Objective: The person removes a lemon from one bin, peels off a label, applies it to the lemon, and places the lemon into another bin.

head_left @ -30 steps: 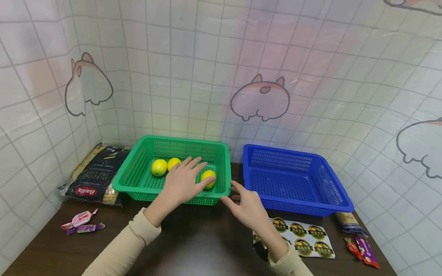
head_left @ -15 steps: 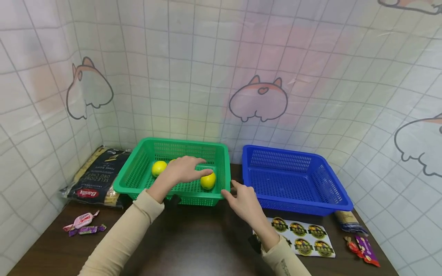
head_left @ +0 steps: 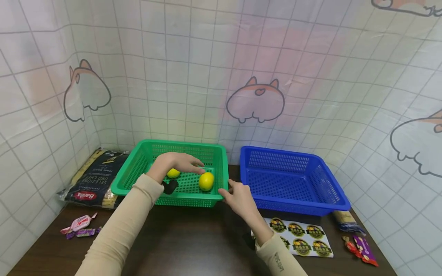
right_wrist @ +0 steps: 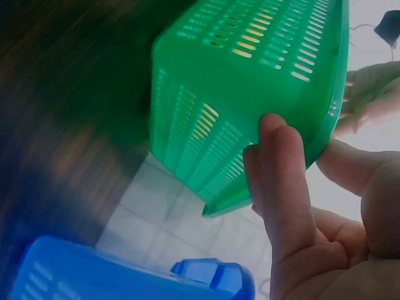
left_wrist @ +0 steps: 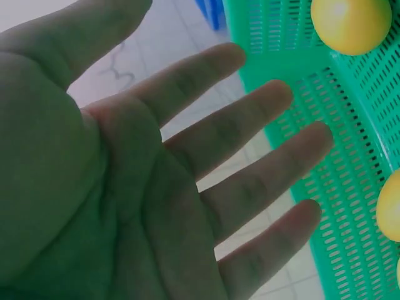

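A green plastic basket [head_left: 193,196] stands at the back, left of centre. Inside it lie a lemon [head_left: 206,181] near the right end and another lemon [head_left: 173,173], partly covered by my left hand [head_left: 177,163]. That hand hovers palm down over the basket, its fingertips close to the right lemon. In the left wrist view the fingers [left_wrist: 256,175] are straight and spread, holding nothing; a sliver of a third yellow fruit shows at the edge. My right hand [head_left: 239,197] grips the basket's front right corner, thumb at the rim [right_wrist: 337,94] and fingers against the outer wall.
A blue basket [head_left: 293,206] stands to the right. In front of it lies a sticker sheet [head_left: 304,241]. Wrapped candies [head_left: 81,222] and a pasta bag [head_left: 96,178] are at left; more candies [head_left: 362,249] and a small packet [head_left: 347,222] at right.
My left hand has turned and moved slightly left and up over the green basket, uncovering the right lemon and hiding the leftmost one. The right hand stays at the basket's corner.
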A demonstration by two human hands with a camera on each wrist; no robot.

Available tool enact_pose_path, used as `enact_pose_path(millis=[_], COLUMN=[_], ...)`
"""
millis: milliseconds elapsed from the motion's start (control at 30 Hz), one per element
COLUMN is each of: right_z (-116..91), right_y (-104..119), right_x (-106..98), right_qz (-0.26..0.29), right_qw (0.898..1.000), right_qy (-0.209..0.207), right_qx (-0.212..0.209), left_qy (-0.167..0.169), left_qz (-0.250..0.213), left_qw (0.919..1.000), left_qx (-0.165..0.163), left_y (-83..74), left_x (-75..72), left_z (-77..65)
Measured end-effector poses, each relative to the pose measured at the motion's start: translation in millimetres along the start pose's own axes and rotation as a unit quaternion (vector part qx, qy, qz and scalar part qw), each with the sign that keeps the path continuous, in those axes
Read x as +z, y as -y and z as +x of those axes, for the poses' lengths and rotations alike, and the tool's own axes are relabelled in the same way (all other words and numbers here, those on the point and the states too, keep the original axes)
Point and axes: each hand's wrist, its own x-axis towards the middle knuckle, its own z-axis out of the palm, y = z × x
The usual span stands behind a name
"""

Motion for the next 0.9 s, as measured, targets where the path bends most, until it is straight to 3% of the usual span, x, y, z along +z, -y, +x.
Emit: enact_pose_path(millis=[167, 333, 500, 700, 800, 900], right_z=[-1, -1, 1, 0, 0, -1], right_y=[-1, -1, 0, -2, -2, -2], right_x=[0, -1, -1, 0, 0, -1], right_qz=[0.031, 0.038, 0.04, 0.039, 0.039, 0.04], right_qw=[0.999, 0.999, 0.999, 0.999, 0.999, 0.999], right_qy=[0.009, 0.009, 0.01, 0.014, 0.011, 0.007], right_qx=[0.016, 0.025, 0.029, 0.025, 0.025, 0.027], left_qy=[0.03, 0.036, -0.01, -0.049, -0.073, -0.097], left_qz=[-0.013, -0.09, -0.169, -0.261, -0.295, -0.3], left_qw=[0.9994, 0.9952, 0.9845, 0.9621, 0.9503, 0.9458], left_qx=[-0.008, 0.016, 0.045, 0.061, 0.068, 0.08], left_y=[7.0, 18.5, 33.9, 52.5, 56.5, 57.0], left_x=[-10.0, -14.8, -9.7, 8.8, 17.8, 24.7], left_z=[14.3, 33.9, 50.4, 69.8, 78.3, 86.1])
